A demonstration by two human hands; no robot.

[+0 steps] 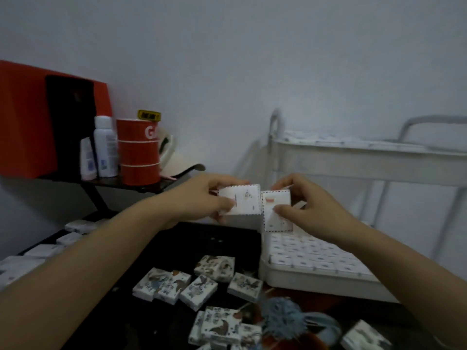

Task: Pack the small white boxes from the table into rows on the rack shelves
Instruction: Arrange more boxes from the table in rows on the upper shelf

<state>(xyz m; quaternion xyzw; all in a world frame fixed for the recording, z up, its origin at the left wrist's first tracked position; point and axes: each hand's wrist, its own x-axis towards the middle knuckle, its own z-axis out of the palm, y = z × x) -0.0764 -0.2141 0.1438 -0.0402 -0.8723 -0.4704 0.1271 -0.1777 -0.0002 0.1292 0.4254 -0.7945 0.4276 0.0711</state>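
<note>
Left hand (199, 198) is raised over the table (202, 238), fingers curled round the left box (242, 202), thumb on its front face, other fingers behind. Printed loose boxes (202, 281) lie scattered on the table below. Left box has its broad face toward us, long side roughly left-right. It meets the right box (275, 215) edge to edge; that one stands taller, slightly tilted. Right hand (313, 205) pinches it, thumb in front, fingers over the top and back. Both boxes hang just above the near-left corner of the lower shelf (303, 280), which already holds packed rows. We judge the right hand nearer, so its box likely goes down and right first. Upper shelf (353, 165) sits farther back, also stocked.
</note>
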